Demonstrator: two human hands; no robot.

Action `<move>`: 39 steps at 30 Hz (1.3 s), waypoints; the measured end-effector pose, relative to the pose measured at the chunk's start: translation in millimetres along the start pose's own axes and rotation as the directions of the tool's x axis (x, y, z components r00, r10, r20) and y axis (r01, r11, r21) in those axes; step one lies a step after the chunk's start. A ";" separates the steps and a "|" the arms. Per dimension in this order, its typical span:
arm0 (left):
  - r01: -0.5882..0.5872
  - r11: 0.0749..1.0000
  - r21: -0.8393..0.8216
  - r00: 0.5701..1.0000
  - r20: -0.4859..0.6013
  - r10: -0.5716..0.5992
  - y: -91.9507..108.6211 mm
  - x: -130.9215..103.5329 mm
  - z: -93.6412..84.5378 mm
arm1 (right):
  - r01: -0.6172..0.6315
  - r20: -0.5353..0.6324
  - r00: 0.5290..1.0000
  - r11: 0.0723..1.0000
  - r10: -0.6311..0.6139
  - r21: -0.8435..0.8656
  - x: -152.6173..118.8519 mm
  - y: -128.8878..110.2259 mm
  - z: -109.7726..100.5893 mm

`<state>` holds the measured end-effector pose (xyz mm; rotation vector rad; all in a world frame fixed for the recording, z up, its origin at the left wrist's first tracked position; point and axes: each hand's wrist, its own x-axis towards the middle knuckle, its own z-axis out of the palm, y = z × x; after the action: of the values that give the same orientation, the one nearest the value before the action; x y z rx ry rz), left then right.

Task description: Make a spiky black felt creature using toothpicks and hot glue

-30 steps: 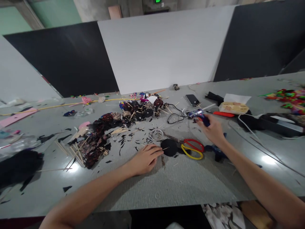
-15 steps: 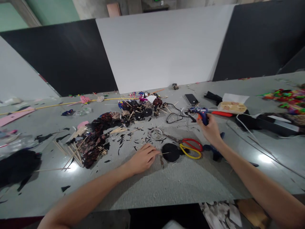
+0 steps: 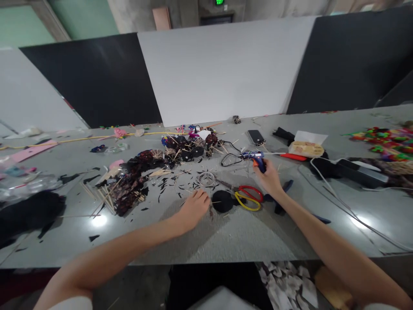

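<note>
My right hand (image 3: 270,177) is wrapped around the handle of a blue glue gun (image 3: 254,156) with an orange trigger, its nozzle pointing left. On the table, my left hand (image 3: 194,207) rests with its fingers slightly bent and apart, just left of a round black disc (image 3: 222,204). A thin wooden stick (image 3: 215,202) lies across that disc, its left end close to my fingertips. Beside the disc are scissors (image 3: 250,197) with one red and one yellow handle. Beyond them is a coil of clear wire (image 3: 206,179).
Dark, stick-studded pieces (image 3: 174,148) and black scraps cover the table's middle and left. A phone (image 3: 256,137), a tissue pack (image 3: 306,148) and a black box with cables (image 3: 361,172) are on the right. Panels (image 3: 226,73) stand along the back.
My left fingers have drawn back slightly from the stick on the disc. My right hand holds the glue gun a little farther left. The camera view has shifted.
</note>
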<state>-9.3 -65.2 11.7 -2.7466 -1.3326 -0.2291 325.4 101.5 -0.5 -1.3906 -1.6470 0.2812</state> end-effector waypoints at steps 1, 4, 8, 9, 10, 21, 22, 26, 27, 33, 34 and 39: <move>0.003 0.999 0.032 1.000 0.023 -0.003 2.1 1.6 -1.0 | 0.000 0.000 1.000 1.000 0.000 0.006 0.1 -0.7 0.2; 0.033 0.992 0.121 0.996 0.081 -0.043 8.7 5.5 -4.7 | 0.020 0.008 1.000 0.999 -0.020 0.036 -0.4 -3.8 1.0; 0.105 0.980 0.170 0.987 0.099 -0.123 16.9 4.4 -5.8 | 0.012 0.034 0.999 0.999 -0.014 0.051 -2.3 -8.0 1.9; 0.124 0.978 0.169 0.986 0.094 -0.141 18.7 3.3 -5.0 | 0.006 0.039 0.999 0.999 -0.008 0.052 -2.8 -8.8 2.2; 0.138 0.977 0.164 0.984 0.087 -0.153 20.2 2.2 -3.8 | 0.005 0.045 0.999 0.998 -0.007 0.055 -3.3 -9.5 2.4; 0.204 0.973 0.107 0.977 0.036 -0.209 26.7 15.3 -11.6 | -0.006 0.073 0.997 0.995 -0.001 0.099 -4.5 -13.5 5.6; 0.213 0.969 0.127 0.973 0.067 -0.222 27.8 17.3 -13.9 | -0.016 0.069 0.998 0.995 0.009 0.098 -4.6 -13.5 5.8; 0.225 0.949 0.219 0.951 0.160 -0.263 30.9 22.9 -21.0 | -0.026 0.075 0.997 0.993 0.018 0.114 -5.0 -13.8 6.1; 0.226 0.945 0.237 0.947 0.174 -0.270 31.3 24.0 -22.2 | -0.023 0.078 0.997 0.993 0.014 0.118 -5.0 -13.9 6.0; 0.234 0.920 0.315 0.944 0.155 -0.293 38.8 31.4 -22.8 | -0.011 0.081 0.997 0.991 0.000 0.132 -5.1 -12.4 6.6; 0.249 0.907 0.340 0.943 0.130 -0.308 42.2 32.1 -22.4 | -0.010 0.080 0.997 0.991 0.000 0.133 -5.3 -12.1 6.8; 0.297 0.853 0.430 0.916 0.123 -0.381 65.3 27.9 -22.8 | -0.001 0.078 0.997 0.992 -0.009 0.126 -6.7 -13.0 7.2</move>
<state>56.8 -87.2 38.4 -2.2231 -1.6939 0.2924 311.1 94.0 1.2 -1.2953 -1.6659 0.4354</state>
